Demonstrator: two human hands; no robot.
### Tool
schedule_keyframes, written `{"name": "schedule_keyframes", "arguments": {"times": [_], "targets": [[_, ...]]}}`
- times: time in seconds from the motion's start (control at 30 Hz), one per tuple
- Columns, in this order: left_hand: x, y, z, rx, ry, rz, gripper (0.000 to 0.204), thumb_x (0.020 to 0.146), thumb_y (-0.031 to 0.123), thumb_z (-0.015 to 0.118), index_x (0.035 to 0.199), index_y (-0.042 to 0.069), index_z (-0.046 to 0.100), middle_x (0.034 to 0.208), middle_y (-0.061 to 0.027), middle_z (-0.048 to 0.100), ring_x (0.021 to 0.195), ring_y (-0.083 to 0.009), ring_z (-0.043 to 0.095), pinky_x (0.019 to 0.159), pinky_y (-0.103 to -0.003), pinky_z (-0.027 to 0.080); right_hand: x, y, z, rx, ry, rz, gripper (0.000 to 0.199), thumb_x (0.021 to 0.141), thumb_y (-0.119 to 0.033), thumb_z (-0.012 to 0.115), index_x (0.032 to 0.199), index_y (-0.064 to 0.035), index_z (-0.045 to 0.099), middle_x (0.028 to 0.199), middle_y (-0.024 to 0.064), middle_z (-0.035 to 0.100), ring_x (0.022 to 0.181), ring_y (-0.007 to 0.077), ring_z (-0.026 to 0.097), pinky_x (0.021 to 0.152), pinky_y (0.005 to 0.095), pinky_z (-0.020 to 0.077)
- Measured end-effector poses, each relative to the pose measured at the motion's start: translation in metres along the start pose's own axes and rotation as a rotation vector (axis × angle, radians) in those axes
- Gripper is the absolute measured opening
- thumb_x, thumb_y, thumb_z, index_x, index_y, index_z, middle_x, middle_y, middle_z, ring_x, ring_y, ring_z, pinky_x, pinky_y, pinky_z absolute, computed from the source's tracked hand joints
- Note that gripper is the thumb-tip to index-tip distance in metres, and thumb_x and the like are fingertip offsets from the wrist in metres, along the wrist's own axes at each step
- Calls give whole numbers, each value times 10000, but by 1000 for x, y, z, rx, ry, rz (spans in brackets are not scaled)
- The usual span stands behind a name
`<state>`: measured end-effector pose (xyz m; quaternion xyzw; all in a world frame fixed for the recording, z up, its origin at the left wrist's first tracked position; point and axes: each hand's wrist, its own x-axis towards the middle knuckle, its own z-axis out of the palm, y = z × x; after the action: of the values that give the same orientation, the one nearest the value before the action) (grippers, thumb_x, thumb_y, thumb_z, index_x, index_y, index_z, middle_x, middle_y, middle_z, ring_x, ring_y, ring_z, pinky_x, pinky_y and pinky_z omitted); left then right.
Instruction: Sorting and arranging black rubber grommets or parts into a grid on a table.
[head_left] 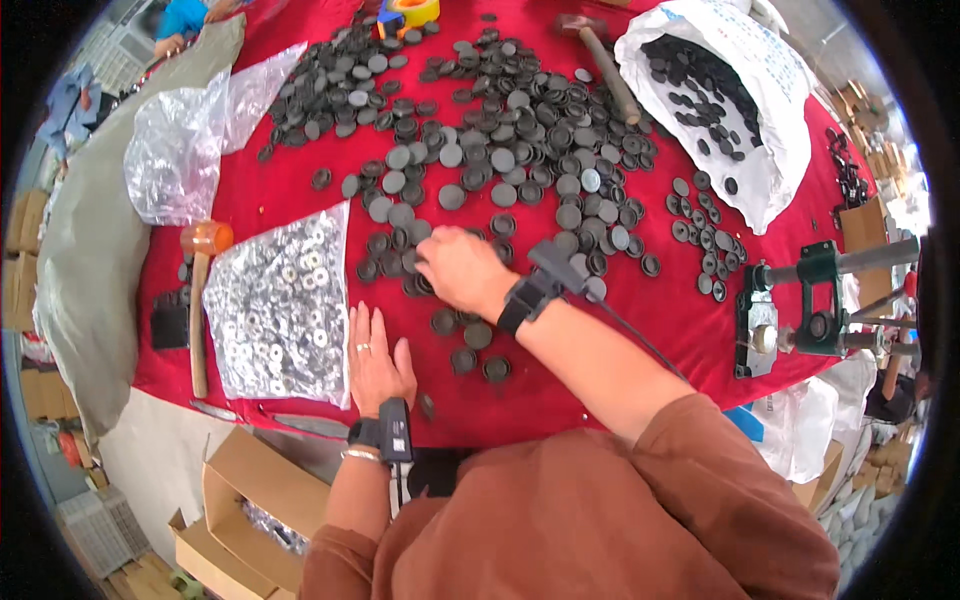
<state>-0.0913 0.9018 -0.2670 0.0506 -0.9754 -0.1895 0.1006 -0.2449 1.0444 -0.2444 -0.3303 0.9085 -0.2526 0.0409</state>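
Our right hand point(465, 270), fingertips bent so we cannot tell its grip, is nearer the round, dark-grey, plastic-looking discs point(452, 196) heaped under and beyond it than our left hand point(378, 372), flat, fingers apart, holding nothing.

the right of the hands point(466, 272) partly hides the dark round caps point(419, 231).
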Motion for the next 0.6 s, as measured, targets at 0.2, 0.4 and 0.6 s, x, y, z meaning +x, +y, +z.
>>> {"name": "schedule_keyframes", "arguments": {"times": [0.2,0.4,0.6], "targets": [[1,-4,3,-36,33,-43,449,903,109,510,1321,-46,462,1428,-241,399,1350,-394,354,1116,-456,313,21,-2,3,-1,-25,-53,269,794,-229,719,896,4,631,932,181,618,907,362,617,787,442,522],[-1,-2,7,-63,18,-44,434,902,102,508,1307,-50,473,1419,-245,410,1346,-405,357,1116,-469,312,18,6,-9,323,29,-2,219,755,-115,730,886,9,605,851,172,621,809,342,619,710,422,505],[-4,-2,6,-54,51,-34,439,888,124,546,1289,-49,504,1412,-241,429,1344,-390,369,1108,-462,315,-96,25,-59,216,256,-203,158,767,11,625,915,-38,597,951,126,597,844,321,612,718,393,526]]}}
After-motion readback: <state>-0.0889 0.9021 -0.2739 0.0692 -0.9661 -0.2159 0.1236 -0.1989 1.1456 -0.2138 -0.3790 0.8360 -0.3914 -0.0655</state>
